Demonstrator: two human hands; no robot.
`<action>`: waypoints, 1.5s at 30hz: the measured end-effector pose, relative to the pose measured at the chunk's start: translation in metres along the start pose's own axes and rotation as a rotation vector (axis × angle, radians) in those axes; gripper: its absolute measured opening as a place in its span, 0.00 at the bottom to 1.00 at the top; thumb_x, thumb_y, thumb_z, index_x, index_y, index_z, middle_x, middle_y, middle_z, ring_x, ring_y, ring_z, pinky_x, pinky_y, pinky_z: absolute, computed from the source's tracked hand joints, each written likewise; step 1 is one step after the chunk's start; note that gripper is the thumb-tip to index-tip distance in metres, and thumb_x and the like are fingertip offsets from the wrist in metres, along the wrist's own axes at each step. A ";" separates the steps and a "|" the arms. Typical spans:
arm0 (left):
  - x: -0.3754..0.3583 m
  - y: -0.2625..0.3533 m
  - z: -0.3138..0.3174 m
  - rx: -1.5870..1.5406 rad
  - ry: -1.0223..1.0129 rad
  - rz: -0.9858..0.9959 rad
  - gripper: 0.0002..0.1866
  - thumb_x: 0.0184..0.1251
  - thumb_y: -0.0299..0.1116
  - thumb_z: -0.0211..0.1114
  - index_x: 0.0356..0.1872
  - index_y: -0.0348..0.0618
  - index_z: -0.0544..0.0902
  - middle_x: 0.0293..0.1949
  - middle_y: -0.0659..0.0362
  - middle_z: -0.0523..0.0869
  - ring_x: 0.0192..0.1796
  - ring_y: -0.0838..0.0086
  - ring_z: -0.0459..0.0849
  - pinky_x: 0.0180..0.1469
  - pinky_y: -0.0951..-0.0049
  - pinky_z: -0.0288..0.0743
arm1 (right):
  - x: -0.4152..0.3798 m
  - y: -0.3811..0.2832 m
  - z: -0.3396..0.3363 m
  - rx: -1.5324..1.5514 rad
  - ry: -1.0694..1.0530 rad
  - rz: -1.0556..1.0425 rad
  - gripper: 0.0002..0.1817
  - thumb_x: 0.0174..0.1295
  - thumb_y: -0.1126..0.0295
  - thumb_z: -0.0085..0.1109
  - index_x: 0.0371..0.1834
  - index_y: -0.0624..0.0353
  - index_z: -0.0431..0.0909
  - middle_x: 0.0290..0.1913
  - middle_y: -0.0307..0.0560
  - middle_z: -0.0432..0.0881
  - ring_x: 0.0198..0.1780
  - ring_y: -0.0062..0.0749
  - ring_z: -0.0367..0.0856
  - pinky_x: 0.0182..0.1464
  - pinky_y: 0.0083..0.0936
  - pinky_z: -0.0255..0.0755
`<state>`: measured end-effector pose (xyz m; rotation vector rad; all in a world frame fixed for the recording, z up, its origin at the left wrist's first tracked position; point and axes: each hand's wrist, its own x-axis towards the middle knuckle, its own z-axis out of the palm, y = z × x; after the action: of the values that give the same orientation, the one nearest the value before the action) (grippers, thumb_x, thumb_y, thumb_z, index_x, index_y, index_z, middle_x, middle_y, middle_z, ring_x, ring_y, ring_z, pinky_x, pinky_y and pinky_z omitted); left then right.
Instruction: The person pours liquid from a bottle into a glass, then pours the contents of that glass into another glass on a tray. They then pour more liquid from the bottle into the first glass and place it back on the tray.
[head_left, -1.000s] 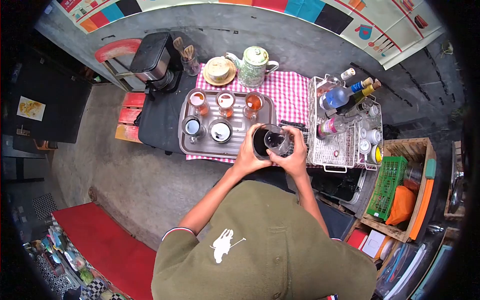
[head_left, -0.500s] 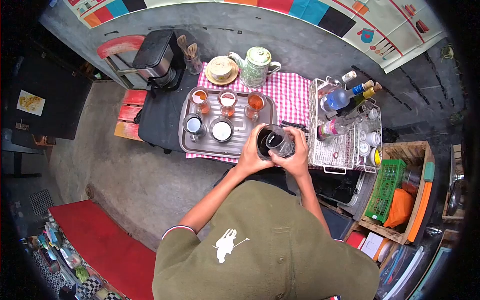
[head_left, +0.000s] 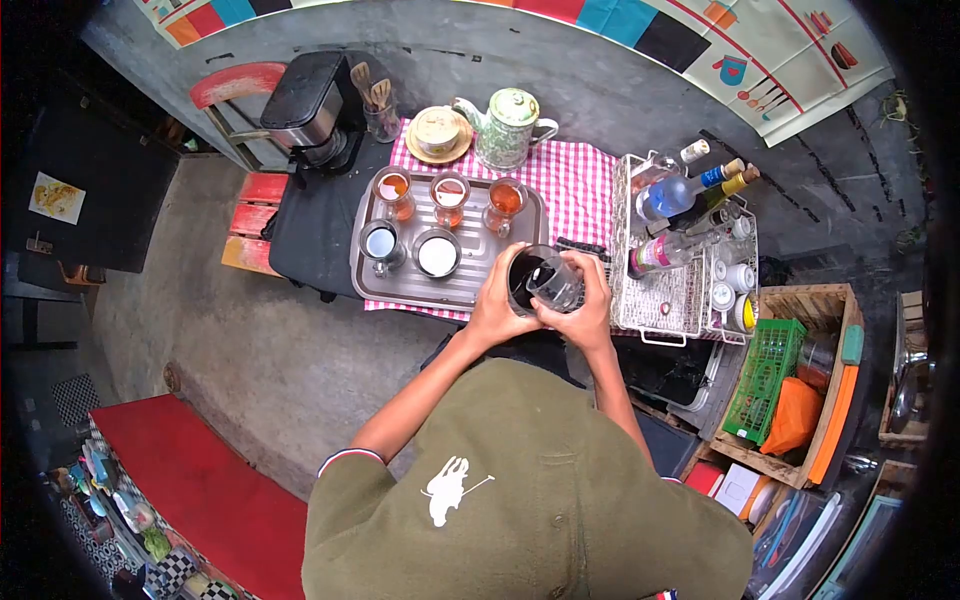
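In front of my chest, both hands hold glasses close together at the tray's near right corner. My left hand (head_left: 492, 305) is wrapped round a glass of dark liquid (head_left: 521, 284). A clear glass (head_left: 562, 290) is in my right hand (head_left: 592, 308), tilted with its rim overlapping the dark one in this view. On the grey ribbed tray (head_left: 400, 296) stand three glass cups of amber drink, including the right one (head_left: 505, 199). Nearer me on the tray are a cup with a pale bluish top (head_left: 381, 243) and a cup with white contents (head_left: 437, 256).
A white wire basket (head_left: 660, 325) with bottles and jars stands right of my hands. Behind the tray are a green patterned teapot (head_left: 508, 135) and a cup on a saucer (head_left: 437, 134). A coffee maker (head_left: 305, 105) stands back left; a wooden crate (head_left: 850, 310) is at right.
The whole view has shifted slightly to the left. My hands keep the same hold on the two glasses, which stay close together.
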<state>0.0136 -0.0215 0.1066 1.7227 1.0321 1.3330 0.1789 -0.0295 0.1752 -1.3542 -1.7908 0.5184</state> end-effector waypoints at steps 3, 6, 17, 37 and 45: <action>-0.001 -0.002 0.000 -0.055 -0.043 -0.059 0.59 0.35 0.40 0.86 0.72 0.34 0.61 0.66 0.43 0.72 0.68 0.52 0.75 0.69 0.56 0.71 | 0.000 -0.003 -0.001 0.004 -0.007 0.013 0.37 0.37 0.68 0.80 0.55 0.61 0.75 0.48 0.50 0.78 0.48 0.42 0.79 0.52 0.35 0.75; 0.001 0.000 0.001 -0.012 -0.030 -0.018 0.58 0.38 0.38 0.86 0.72 0.34 0.60 0.64 0.46 0.75 0.66 0.58 0.78 0.68 0.60 0.72 | 0.001 -0.003 -0.002 0.021 -0.013 0.026 0.36 0.37 0.69 0.79 0.55 0.61 0.75 0.48 0.51 0.77 0.49 0.44 0.79 0.52 0.36 0.76; 0.002 -0.004 0.007 -0.038 -0.036 -0.045 0.59 0.36 0.38 0.86 0.73 0.33 0.60 0.66 0.46 0.74 0.68 0.58 0.76 0.71 0.60 0.70 | 0.006 0.004 -0.006 0.018 -0.072 0.027 0.36 0.37 0.66 0.78 0.55 0.61 0.77 0.49 0.52 0.77 0.52 0.46 0.79 0.55 0.39 0.75; 0.004 -0.003 0.002 -0.051 0.005 -0.078 0.56 0.36 0.32 0.80 0.72 0.37 0.60 0.63 0.43 0.75 0.66 0.51 0.76 0.69 0.57 0.71 | 0.033 -0.011 -0.016 -0.040 -0.258 0.004 0.34 0.38 0.63 0.77 0.53 0.61 0.80 0.44 0.52 0.80 0.46 0.46 0.83 0.51 0.39 0.77; 0.006 -0.003 -0.001 -0.015 0.035 -0.074 0.57 0.39 0.39 0.85 0.72 0.35 0.59 0.64 0.44 0.75 0.66 0.54 0.78 0.68 0.58 0.72 | 0.050 -0.020 -0.024 -0.121 -0.264 0.014 0.31 0.37 0.59 0.78 0.46 0.64 0.81 0.40 0.54 0.81 0.42 0.48 0.84 0.48 0.39 0.78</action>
<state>0.0126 -0.0148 0.1070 1.6392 1.0921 1.3251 0.1818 0.0065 0.2216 -1.4349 -2.0550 0.6290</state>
